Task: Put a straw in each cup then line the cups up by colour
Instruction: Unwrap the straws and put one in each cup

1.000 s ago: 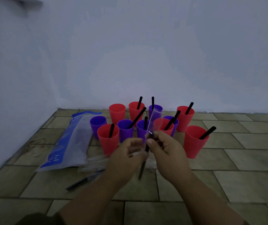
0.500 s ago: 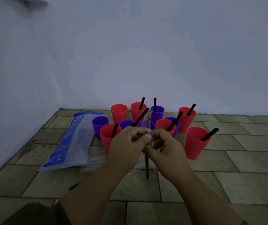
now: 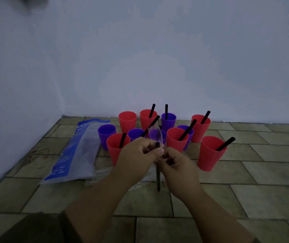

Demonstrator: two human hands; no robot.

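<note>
- Straw, black and thin (image 3: pixel 158 179), hung nearly upright at lower centre of the frame, its long axis vertical, its lower end pointing at the tiled floor (image 3: pixel 245 199) and its top just poking out between the two hands.
- Left hand (image 3: pixel 136 155) and right hand (image 3: pixel 178 165) met over it, fingers closed narrow; the left pinched a clear plastic wrapper (image 3: pixel 155 135) rising above the straw, while the right gripped the shaft just below.
- Judging by that, the wrapper had to slide up along the straw's axis; both hands sat equally near.
- Left of the hands lay a blue-and-clear plastic bag (image 3: pixel 73 151).
- Beyond stood the cups, unsorted: six red plastic cups (image 3: pixel 208 155) and five purple ones (image 3: pixel 106 135).
- Eight held straws; the leftmost purple cup, the back-left red cup (image 3: pixel 127 121) and seemingly the purple one behind the wrapper were empty.
</note>
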